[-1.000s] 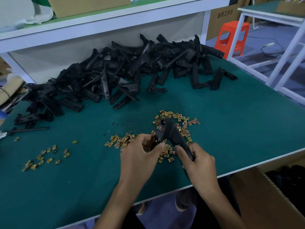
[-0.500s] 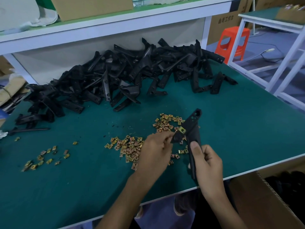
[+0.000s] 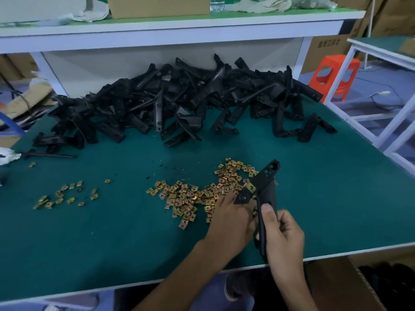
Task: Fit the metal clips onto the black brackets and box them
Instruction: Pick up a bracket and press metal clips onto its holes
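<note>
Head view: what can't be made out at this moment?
- Left hand fingers: hidden under its own back over the metal clips; whether they pinch one, unclear.
- Black bracket lower end: covered by the right hand.
- Cardboard box: cut off by the frame's bottom-right corner; contents too dark.

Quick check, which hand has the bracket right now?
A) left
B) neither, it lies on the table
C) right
C: the right hand grips the bracket by its lower end and holds it off the table, while the left hand is down on the clips.
</note>
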A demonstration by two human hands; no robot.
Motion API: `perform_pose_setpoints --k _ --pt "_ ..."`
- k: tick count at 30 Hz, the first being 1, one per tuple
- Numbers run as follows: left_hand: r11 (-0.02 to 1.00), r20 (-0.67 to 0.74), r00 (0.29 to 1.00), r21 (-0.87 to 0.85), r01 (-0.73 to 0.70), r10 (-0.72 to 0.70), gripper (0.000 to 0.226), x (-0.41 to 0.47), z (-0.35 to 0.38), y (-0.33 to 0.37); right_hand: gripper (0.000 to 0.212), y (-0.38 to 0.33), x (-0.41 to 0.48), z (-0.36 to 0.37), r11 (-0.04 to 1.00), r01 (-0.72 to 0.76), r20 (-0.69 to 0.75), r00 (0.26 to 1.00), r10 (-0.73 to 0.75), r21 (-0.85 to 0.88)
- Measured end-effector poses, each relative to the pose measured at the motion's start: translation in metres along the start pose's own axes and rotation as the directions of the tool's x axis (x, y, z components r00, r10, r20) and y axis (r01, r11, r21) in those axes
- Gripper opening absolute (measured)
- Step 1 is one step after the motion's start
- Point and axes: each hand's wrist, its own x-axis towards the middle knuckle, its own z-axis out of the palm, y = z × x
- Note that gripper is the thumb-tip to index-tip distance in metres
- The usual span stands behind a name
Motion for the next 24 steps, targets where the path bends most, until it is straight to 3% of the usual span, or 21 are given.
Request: perform_pose_setpoints --k 5,9,14,17,19,21,24 --pt "0.998 -0.072 0.997 0.054 0.013 -0.009 0.016 -0.004 -0.003 0.001 0.051 -0.004 -0.001 0.002 0.999 -0.011 0.002 1.000 0.011 0.038" --pt "0.995 -0.036 0.999 0.101 0.012 -0.009 0.022 -0.004 -0.008 0.002 0.047 -0.006 -0.002 0.002 0.999 -0.017 0.013 1.000 0.017 0.028" --pt "0.999 -0.068 0.997 0.019 0.034 -0.033 0.011 -0.004 -0.001 -0.002 0.045 -0.005 -0.001 0.002 1.000 -0.021 0.029 0.999 0.021 0.008" --pt "0.999 -0.008 0.999 -0.004 0.047 -0.047 0.019 -0.002 0.003 -0.007 0.051 -0.003 -0.001 0.002 1.000 -0.024 0.028 0.999 0.024 0.010" --pt "0.995 -0.029 0.998 -0.086 0.045 -0.047 0.017 -0.001 0.002 -0.009 0.059 -0.002 -0.001 0.002 0.999 -0.035 0.026 0.999 0.034 0.014" --pt "0.950 -0.074 0.988 -0.294 0.106 -0.134 0.004 0.000 -0.004 -0.013 0.061 -0.002 -0.001 0.002 0.999 -0.035 0.025 0.999 0.035 0.004" --pt "0.842 0.013 0.950 -0.459 0.283 -0.312 0.022 0.005 -0.015 -0.029 0.061 -0.001 -0.001 0.003 0.999 -0.043 0.038 0.998 0.043 -0.008"
